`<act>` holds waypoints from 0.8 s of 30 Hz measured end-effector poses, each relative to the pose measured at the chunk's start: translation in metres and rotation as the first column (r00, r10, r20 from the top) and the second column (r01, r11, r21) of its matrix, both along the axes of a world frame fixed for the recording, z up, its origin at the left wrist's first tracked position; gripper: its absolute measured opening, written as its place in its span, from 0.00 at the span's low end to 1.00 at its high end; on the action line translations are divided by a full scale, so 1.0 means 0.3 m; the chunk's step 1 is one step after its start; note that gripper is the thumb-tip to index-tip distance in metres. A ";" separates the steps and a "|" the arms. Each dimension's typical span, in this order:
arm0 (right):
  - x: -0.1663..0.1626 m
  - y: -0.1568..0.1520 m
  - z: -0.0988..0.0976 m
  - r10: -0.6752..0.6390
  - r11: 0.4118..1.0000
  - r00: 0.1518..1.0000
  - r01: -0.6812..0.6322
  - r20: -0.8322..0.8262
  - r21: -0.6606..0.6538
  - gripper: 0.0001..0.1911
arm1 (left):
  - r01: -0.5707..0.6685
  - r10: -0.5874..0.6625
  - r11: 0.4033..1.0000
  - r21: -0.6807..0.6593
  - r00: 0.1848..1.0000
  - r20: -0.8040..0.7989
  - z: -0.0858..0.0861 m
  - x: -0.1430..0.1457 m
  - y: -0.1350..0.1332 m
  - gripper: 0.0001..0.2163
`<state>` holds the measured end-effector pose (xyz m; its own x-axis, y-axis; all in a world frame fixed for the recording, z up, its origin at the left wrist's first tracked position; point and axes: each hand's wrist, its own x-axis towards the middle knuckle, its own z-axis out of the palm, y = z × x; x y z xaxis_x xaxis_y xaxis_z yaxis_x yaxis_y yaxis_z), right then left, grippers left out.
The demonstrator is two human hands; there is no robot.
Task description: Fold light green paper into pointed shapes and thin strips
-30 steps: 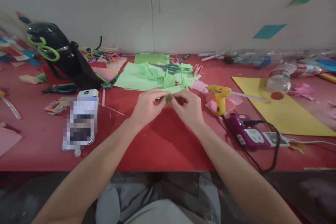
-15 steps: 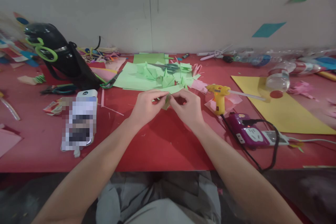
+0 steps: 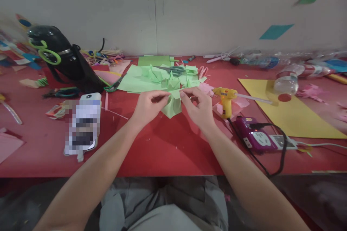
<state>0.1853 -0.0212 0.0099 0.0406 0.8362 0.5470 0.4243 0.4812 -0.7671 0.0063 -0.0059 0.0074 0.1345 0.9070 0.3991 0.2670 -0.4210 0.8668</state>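
Note:
A folded piece of light green paper (image 3: 172, 109) hangs between my two hands above the red table, its pointed end down. My left hand (image 3: 150, 107) pinches its upper left edge between thumb and forefinger. My right hand (image 3: 199, 108) holds the upper right edge with thumb and fingertips. Just behind lie light green sheets (image 3: 134, 79) with several folded green paper pieces (image 3: 153, 74) on them. A pair of scissors (image 3: 175, 70) rests across these sheets.
A yellow glue gun (image 3: 226, 103) and a purple power strip (image 3: 256, 139) with cables are to the right, near yellow paper (image 3: 303, 117). At left are a phone (image 3: 84, 126), pliers (image 3: 61, 92) and a black bottle in a carrier (image 3: 78, 66). Plastic bottles (image 3: 287, 83) lie back right.
My hands have moved apart, and the green paper between them is now spread wider and shows more of its surface. The things on the table have stayed put.

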 end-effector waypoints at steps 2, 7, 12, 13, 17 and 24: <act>0.000 0.002 0.001 0.054 0.998 0.998 -0.054 -0.013 -0.024 0.06 | 0.025 -0.023 0.999 -0.030 0.999 0.042 -0.002 -0.004 0.003 0.07; -0.009 0.005 -0.007 0.181 0.969 0.979 -0.194 -0.095 -0.153 0.08 | 0.081 -0.079 0.996 -0.045 0.995 0.056 0.000 -0.005 0.001 0.07; -0.009 0.008 -0.008 0.185 0.942 0.965 -0.228 -0.185 -0.247 0.13 | 0.066 -0.066 0.998 0.000 0.998 -0.008 0.000 -0.004 -0.002 0.07; -0.008 0.008 -0.007 0.183 0.941 0.964 -0.228 -0.191 -0.251 0.14 | 0.065 -0.065 0.998 0.002 0.998 -0.014 0.000 -0.004 -0.003 0.07; -0.009 0.007 -0.005 0.164 0.944 0.969 -0.208 -0.182 -0.255 0.15 | 0.067 -0.067 0.998 -0.020 0.998 -0.005 0.006 -0.004 -0.006 0.07; -0.015 0.004 -0.010 0.120 0.962 0.984 -0.148 -0.134 -0.229 0.19 | 0.078 -0.077 0.996 -0.050 0.997 0.021 0.022 0.002 -0.014 0.07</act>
